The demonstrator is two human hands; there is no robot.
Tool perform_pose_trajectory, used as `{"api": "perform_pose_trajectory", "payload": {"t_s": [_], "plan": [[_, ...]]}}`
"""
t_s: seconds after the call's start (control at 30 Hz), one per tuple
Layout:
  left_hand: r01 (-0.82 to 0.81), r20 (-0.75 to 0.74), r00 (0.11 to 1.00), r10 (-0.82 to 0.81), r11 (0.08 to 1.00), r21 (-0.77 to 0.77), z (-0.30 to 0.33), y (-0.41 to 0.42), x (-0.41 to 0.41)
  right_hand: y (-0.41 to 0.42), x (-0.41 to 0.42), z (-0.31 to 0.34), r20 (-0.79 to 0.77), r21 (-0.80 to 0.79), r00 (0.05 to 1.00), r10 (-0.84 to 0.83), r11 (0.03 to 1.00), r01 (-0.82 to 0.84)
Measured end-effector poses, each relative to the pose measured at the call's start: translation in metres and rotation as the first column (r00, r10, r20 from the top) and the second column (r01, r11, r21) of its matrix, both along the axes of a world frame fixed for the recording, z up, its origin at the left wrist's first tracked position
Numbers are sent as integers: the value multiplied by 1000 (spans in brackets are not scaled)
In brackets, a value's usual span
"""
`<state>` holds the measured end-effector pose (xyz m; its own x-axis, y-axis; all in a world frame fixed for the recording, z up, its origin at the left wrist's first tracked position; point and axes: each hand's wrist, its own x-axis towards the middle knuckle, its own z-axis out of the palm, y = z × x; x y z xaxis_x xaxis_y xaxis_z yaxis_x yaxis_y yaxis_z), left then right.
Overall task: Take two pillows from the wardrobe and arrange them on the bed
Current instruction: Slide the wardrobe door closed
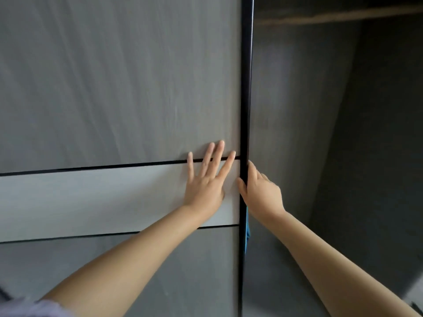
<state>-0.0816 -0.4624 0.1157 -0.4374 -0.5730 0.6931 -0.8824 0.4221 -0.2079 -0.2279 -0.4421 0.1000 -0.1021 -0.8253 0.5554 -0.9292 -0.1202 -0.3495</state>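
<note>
Head view: left hand flat, released, on wardrobe door; right hand grasping door edge — no pillows visible, fetching and arranging both remain.

A grey, wood-grain sliding panel fills most of the view, crossed by a paler horizontal band set between two thin black lines. A black vertical frame strip runs top to bottom along the panel's right edge. To its right a dim grey recess opens, its surfaces darkening toward the far right, with a lighter wooden rail or shelf edge across the top. A sliver of bright blue shows beside the strip, too narrow to identify. Soft, even light falls on the panel; the recess sits in shadow.
</note>
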Motion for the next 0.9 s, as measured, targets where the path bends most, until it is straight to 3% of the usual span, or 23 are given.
{"api": "perform_pose_trajectory", "payload": {"t_s": [0.2,0.4,0.5,0.67,0.9], "plan": [[11,87,996,-5,998,-66,-22,0,-23,17,-76,1,2,-27,980,-198,980,198],[-18,103,994,29,995,-100,-19,-6,-40,32,-159,0,123,-59,933,-338,936,347],[3,137,991,14,992,-124,-17,-9,-68,38,-195,0,68,-116,915,-398,908,403],[31,170,985,-11,993,-112,-21,-8,-148,40,-249,3,-297,-192,939,-172,974,118],[79,157,985,-64,993,-93,-28,-13,-247,38,-330,-4,-266,-167,960,-87,985,43]]}}
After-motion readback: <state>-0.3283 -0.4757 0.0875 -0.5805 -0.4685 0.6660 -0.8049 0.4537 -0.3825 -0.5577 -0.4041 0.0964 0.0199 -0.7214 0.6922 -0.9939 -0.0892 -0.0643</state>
